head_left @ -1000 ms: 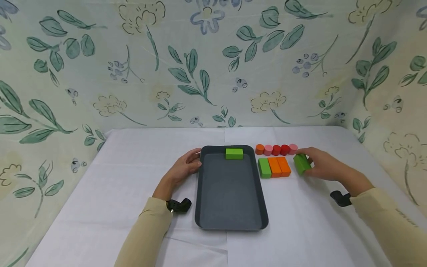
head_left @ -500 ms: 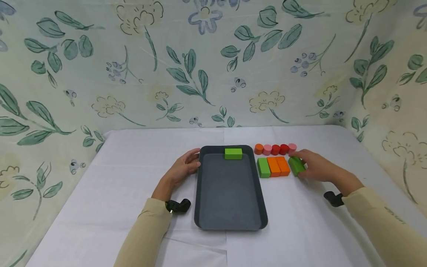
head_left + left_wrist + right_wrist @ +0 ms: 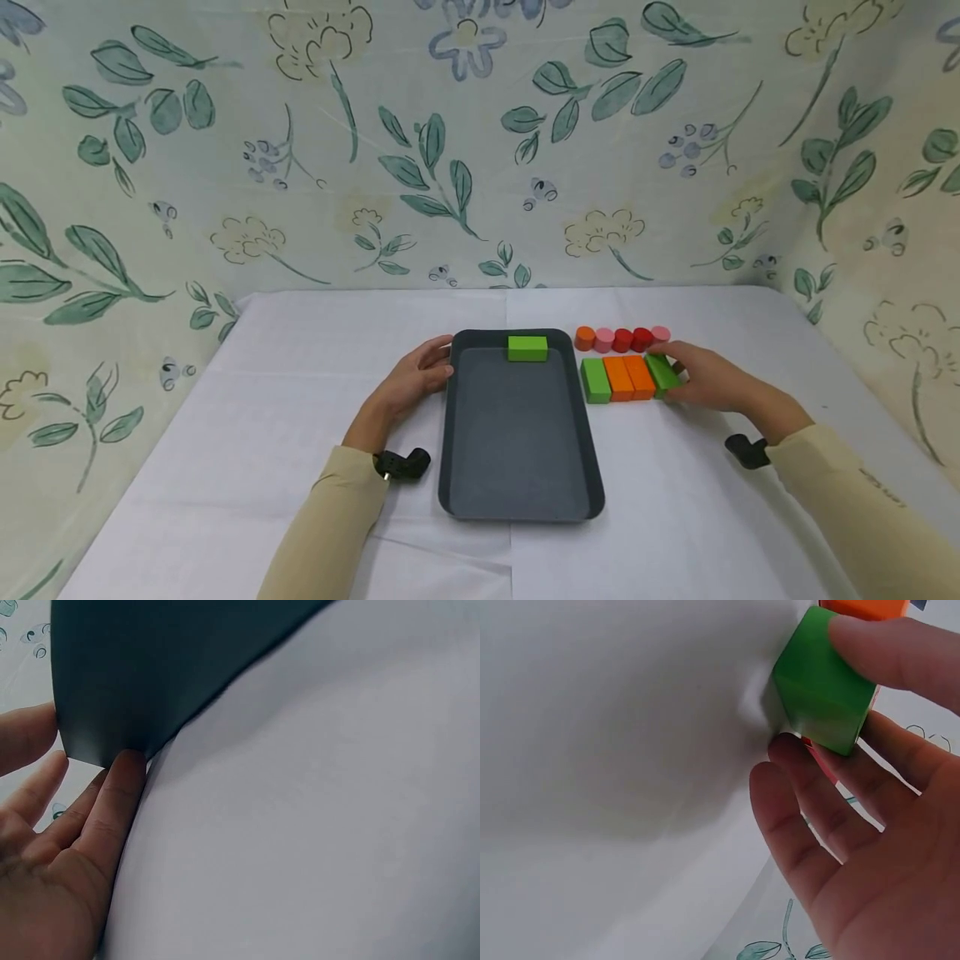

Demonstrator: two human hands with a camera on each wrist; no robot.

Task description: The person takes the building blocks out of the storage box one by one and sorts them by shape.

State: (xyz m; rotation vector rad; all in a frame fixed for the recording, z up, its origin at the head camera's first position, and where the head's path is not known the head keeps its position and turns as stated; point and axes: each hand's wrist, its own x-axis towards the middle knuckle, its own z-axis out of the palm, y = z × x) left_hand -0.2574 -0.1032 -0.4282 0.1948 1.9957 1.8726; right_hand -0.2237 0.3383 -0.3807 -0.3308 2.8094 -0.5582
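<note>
Between thumb and fingers, my right hand [image 3: 712, 379] pinches a green block [image 3: 662, 375] at the right end of a row of blocks. In the right wrist view, the thumb lies on the near face of this green block [image 3: 825, 682] with fingertips at its far side. My left hand [image 3: 408, 379] rests against the left side of a dark grey baking tray [image 3: 517, 433]. In the left wrist view, its fairly straight fingers [image 3: 112, 802] touch the tray's outer wall [image 3: 135, 690]. Another green block [image 3: 527, 348] sits inside the tray at the far end.
Right of the tray stand a green block [image 3: 596, 382] and two orange blocks [image 3: 620, 379], side by side. Behind them runs a row of several small orange, pink and red cylinders [image 3: 622, 340]. A white cloth [image 3: 300, 375] covers the table, with a floral curtain [image 3: 465, 167] behind.
My right hand has moved left with the green block, bringing it from apart to right beside the orange blocks and less tilted. The left hand stays at the tray.
</note>
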